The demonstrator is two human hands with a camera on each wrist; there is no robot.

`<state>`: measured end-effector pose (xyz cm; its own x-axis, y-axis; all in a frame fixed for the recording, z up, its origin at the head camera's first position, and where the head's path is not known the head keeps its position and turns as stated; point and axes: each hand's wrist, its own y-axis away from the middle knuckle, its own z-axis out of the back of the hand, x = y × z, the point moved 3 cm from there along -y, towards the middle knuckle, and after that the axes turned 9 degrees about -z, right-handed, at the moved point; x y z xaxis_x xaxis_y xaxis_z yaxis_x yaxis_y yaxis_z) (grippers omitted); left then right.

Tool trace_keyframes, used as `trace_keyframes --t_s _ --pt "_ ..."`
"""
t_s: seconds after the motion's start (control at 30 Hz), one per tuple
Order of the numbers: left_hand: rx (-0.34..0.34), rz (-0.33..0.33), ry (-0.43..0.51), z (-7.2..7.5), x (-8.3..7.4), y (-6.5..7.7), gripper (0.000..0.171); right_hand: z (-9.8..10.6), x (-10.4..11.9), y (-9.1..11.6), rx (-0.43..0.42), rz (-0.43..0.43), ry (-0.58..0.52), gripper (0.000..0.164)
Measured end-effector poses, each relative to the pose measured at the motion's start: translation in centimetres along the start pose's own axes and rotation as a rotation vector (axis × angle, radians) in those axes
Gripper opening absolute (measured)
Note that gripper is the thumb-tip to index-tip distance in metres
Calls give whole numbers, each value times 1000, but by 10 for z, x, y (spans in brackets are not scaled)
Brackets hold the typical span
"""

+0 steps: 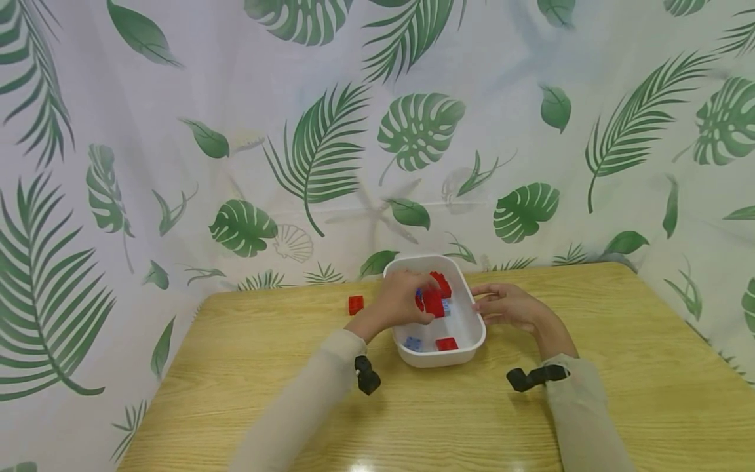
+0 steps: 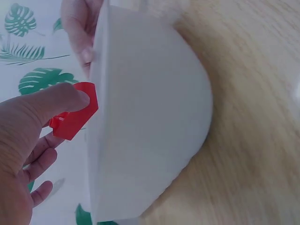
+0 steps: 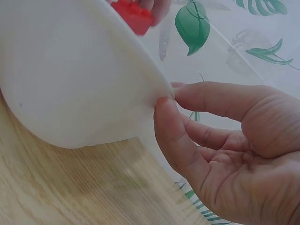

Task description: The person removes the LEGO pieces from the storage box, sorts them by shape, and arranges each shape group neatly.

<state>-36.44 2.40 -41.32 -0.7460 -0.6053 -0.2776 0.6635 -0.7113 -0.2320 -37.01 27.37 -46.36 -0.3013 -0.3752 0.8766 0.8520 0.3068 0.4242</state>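
Observation:
A white plastic bin [image 1: 466, 328] stands on the table with several red and blue toy bricks inside. Over it, my left hand [image 1: 401, 298] pinches a red toy brick [image 2: 79, 112] between thumb and fingers, just above the rim in the left wrist view. My right hand [image 1: 510, 307] grips the bin's right rim, thumb and finger [image 3: 171, 129] on either side of the edge. Inside the bin lie a red brick [image 1: 447, 344] and a blue brick [image 1: 413, 343] near the front, and another red piece [image 1: 441, 284] toward the back.
One loose red brick [image 1: 356, 305] lies on the wooden table [image 1: 265, 380] left of the bin. A leaf-patterned white cloth [image 1: 354, 164] hangs behind the table's far edge. Each wrist carries a black camera mount [image 1: 367, 375].

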Motion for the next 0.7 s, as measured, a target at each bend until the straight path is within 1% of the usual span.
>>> trace_keyframes --t_s 0.2,0.37,0.43,0.57,0.7 --pt "-78 33 47 25 9 9 47 -1 1 1 -10 -16 3 61" --pt "-153 11 36 49 18 21 46 -1 0 0 -17 -21 1 62" --pt "-177 13 29 59 22 26 46 -1 0 0 -20 -20 2 62" --pt "-200 41 22 74 32 36 47 -1 -1 -1 -25 -21 -1 62" --pt "-200 64 9 82 43 46 45 0 -2 -2 -20 -15 2 61"
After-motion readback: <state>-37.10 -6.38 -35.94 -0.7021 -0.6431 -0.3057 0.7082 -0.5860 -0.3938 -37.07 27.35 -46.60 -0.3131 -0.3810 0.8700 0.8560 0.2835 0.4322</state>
